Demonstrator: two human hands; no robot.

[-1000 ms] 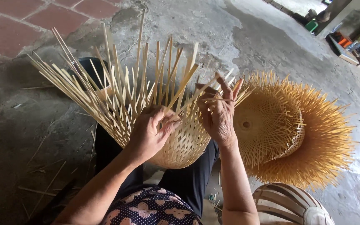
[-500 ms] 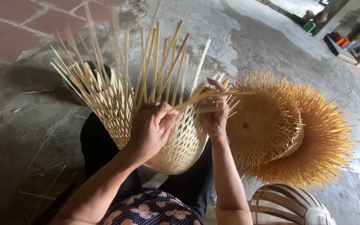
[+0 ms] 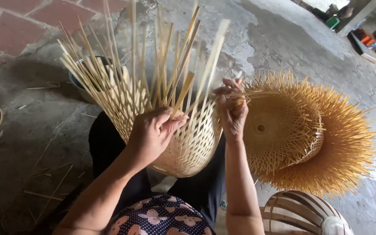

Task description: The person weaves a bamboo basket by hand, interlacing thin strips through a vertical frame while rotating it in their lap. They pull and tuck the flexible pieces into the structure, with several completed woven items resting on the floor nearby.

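Left grip: left hand (image 3: 153, 132) closed on the woven wall of the half-woven bamboo basket (image 3: 183, 143), fingers curled over a few upright strips near its rim.
Right grip: right hand (image 3: 231, 109) pinches a thin bamboo strip (image 3: 257, 92) between thumb and fingertips, just beside the basket's right rim; the strip runs off to the right.
Half-woven bamboo basket: rests on the person's lap, rounded bottom toward the body, tilted away; open lattice weave; what lies inside cannot be told.
Loose upright strips (image 3: 162, 56): pale, flat, fan out from the basket's rim toward the far part of the floor.
Second basket (image 3: 301, 135): lies on the concrete floor (image 3: 283, 39) to the right, touching or just beside the right hand; dome-shaped, with a small hole at its centre and a fringe of strip ends all round.
Ribbed frame (image 3: 301, 213): near the bottom edge, right of the right forearm; broad bent slats.
Arms: both forearms reach forward from the bottom edge; left elbow bent outward, right forearm nearly straight up the view.
Floor: bamboo slivers (image 3: 44, 174) scattered on the left.
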